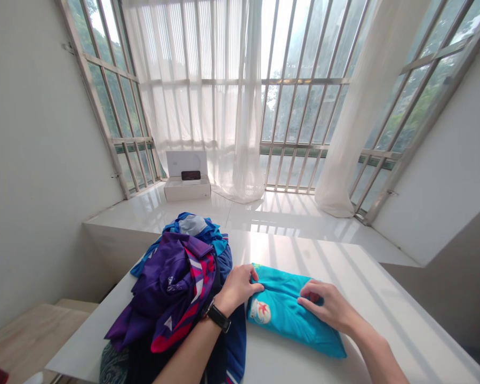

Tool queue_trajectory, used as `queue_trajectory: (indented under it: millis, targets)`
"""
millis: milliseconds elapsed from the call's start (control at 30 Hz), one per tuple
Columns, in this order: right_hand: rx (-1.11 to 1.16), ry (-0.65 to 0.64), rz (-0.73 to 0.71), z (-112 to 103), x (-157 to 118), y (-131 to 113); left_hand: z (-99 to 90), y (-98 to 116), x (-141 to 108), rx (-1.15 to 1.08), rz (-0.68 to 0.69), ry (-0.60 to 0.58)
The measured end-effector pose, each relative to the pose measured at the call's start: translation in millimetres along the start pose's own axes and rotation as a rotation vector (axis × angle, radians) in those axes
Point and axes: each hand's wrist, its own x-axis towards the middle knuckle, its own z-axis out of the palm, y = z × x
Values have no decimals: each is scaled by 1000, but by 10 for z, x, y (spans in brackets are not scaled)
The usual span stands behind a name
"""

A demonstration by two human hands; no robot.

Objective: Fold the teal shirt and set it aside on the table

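A turquoise garment (292, 314), folded into a long flat bundle with a round starfish print, lies on the white table (344, 261). My left hand (240, 288), with a black watch on its wrist, is at the bundle's left end, thumb and fingers pinching the cloth near the upper edge. Toward the right end, my right hand (324, 304) has its thumb and fingers curled on the cloth, gripping a fold. Left of the bundle is a heap of loose clothes, with a purple, red and white shirt (168, 282) on top; my left forearm passes over its edge.
Behind the heap, an open white box (188, 189) with a dark phone-like object (191, 175) stands on the window ledge (240, 213). White curtains hang before barred windows. A wooden surface (28, 330) is at lower left.
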Motion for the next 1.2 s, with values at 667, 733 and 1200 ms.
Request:
queue_trajectory:
  millis: [667, 733, 1200]
  targets:
    - [-19, 15, -12, 102, 67, 168, 137, 315, -138, 226, 418, -51]
    - [-31, 11, -12, 105, 64, 177, 188, 328, -129, 287, 409, -66]
    - [-43, -19, 31, 112, 80, 146, 276, 360, -108, 439, 414, -24]
